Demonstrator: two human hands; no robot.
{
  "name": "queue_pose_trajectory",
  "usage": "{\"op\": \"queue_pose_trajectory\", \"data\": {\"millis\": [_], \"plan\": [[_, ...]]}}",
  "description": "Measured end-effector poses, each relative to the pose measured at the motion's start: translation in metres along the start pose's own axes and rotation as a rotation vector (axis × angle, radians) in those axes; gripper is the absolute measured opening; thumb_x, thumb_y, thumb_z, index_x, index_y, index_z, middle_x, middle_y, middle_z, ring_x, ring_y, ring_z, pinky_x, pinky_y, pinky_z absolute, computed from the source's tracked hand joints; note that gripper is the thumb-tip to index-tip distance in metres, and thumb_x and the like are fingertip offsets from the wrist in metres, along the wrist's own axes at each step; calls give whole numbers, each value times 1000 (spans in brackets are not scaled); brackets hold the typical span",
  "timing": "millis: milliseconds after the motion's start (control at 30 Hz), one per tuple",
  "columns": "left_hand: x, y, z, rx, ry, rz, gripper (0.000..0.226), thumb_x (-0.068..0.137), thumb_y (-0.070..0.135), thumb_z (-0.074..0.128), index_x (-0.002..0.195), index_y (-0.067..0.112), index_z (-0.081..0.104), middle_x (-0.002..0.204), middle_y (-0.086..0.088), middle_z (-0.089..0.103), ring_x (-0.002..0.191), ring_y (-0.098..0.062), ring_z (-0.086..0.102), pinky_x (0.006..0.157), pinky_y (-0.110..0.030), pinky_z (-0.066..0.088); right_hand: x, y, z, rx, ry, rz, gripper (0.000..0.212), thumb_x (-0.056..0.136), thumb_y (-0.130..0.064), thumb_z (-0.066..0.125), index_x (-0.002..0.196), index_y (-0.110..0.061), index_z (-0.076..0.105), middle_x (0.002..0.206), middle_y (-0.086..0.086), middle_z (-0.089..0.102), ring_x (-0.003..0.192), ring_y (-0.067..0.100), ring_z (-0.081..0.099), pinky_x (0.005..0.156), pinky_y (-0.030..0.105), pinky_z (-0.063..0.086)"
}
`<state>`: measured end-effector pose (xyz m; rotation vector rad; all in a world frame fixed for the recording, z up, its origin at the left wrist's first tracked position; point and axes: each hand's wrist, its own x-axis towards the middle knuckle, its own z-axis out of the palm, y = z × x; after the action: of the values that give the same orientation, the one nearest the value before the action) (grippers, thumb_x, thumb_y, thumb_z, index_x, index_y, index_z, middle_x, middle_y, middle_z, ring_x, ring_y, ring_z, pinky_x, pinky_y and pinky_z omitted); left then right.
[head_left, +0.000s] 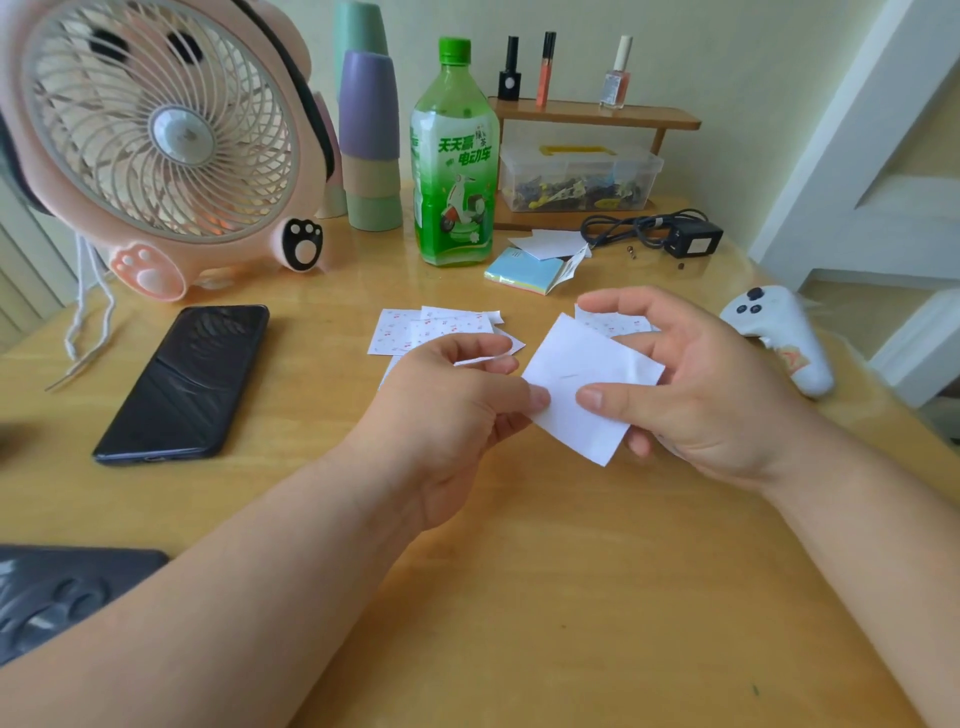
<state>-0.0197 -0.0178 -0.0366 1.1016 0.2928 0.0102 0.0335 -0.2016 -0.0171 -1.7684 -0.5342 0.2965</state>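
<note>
Setting: domestic room, possibly a bedroom; only one corner is in view. Indicators: wooden table (519, 597) carrying a pink paw-footed desk fan (161, 130), stacked plastic cups (370, 140), green tea bottle (454, 171), nail polish bottles (616, 78) on a small wooden rack (597, 117), and a smartphone (187, 379).

A paper sheet (587, 387) sits between the left hand (447, 410) and the right hand (691, 395), above the table (519, 597). Just behind the left hand lie small paper pieces (415, 330), with a bottle (453, 156) and a note pad (524, 270) farther behind. A phone (182, 384) lies to its left with a fan (156, 135) behind that, and a controller (779, 338) lies right of the right hand.
</note>
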Motion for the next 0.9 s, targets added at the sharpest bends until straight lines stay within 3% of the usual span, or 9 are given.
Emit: {"op": "queue_pose_trajectory", "data": {"millis": [67, 133, 167, 233, 300, 400, 600, 733, 900], "plan": [[0, 2, 0, -20, 10, 32, 44, 75, -22, 72, 108, 5, 65, 112, -14, 60, 89, -29, 71, 73, -29, 60, 2, 2, 1, 159, 30, 37, 74, 67, -2, 82, 131, -29, 57, 87, 7, 75, 65, 27, 64, 51, 32, 52], [1, 2, 1, -36, 12, 73, 49, 70, -22, 76, 110, 5, 65, 114, -16, 61, 93, -31, 71, 75, -32, 60, 4, 4, 4, 336, 80, 97, 73, 66, -4, 77, 134, -23, 56, 101, 10, 77, 90, 29, 73, 76, 43, 61], [1, 1, 1, -45, 14, 92, 54, 64, -20, 79, 110, 6, 65, 114, -16, 61, 96, -32, 71, 76, -32, 60, 4, 4, 6, 404, 86, 123, 71, 66, -4, 77, 133, -17, 58, 109, 13, 76, 102, 32, 73, 92, 52, 58], [2, -1, 1, -57, 17, 125, 59, 55, -11, 79, 109, 6, 66, 113, -15, 61, 105, -34, 70, 76, -33, 60, 3, 2, 12, 459, 41, 162, 59, 69, -3, 80, 126, -10, 65, 117, 17, 74, 111, 37, 69, 100, 56, 53], [2, -2, 1, -45, 12, 160, 58, 53, -6, 79, 109, 7, 67, 113, -14, 63, 114, -36, 68, 79, -36, 60, -1, -1, 19, 414, 18, 207, 46, 71, -5, 82, 116, -11, 72, 112, 13, 75, 99, 30, 71, 76, 41, 58], [0, -2, 0, 31, 0, 223, 58, 54, -1, 80, 110, 10, 70, 112, -9, 67, 107, -28, 72, 84, -39, 60, -5, -5, 23, 310, 59, 226, 28, 80, -6, 76, 109, -9, 73, 93, 12, 72, 69, 20, 60, 47, 27, 38], [-4, 2, 0, 161, -107, 359, 47, 66, -3, 77, 107, 21, 75, 108, 0, 75, 90, -24, 72, 89, -41, 55, -9, -13, 23, 394, 250, 213, 9, 88, -2, 61, 84, -9, 66, 61, 10, 59, 49, 17, 45, 38, 22, 22], [-7, -2, 3, 207, -205, 455, 49, 77, -20, 68, 113, 14, 71, 105, 2, 75, 93, -14, 71, 83, -25, 57, -12, -16, 24, 423, 346, 202, 13, 88, -3, 61, 78, -11, 63, 64, 12, 52, 46, 15, 38, 38, 21, 18], [-8, -5, 5, 240, -217, 497, 47, 76, -10, 66, 114, 17, 72, 107, 3, 76, 98, -13, 71, 89, -25, 57, -13, -16, 25, 416, 371, 202, 19, 86, -4, 63, 70, -13, 66, 65, 16, 55, 47, 17, 39, 38, 21, 20]]}}
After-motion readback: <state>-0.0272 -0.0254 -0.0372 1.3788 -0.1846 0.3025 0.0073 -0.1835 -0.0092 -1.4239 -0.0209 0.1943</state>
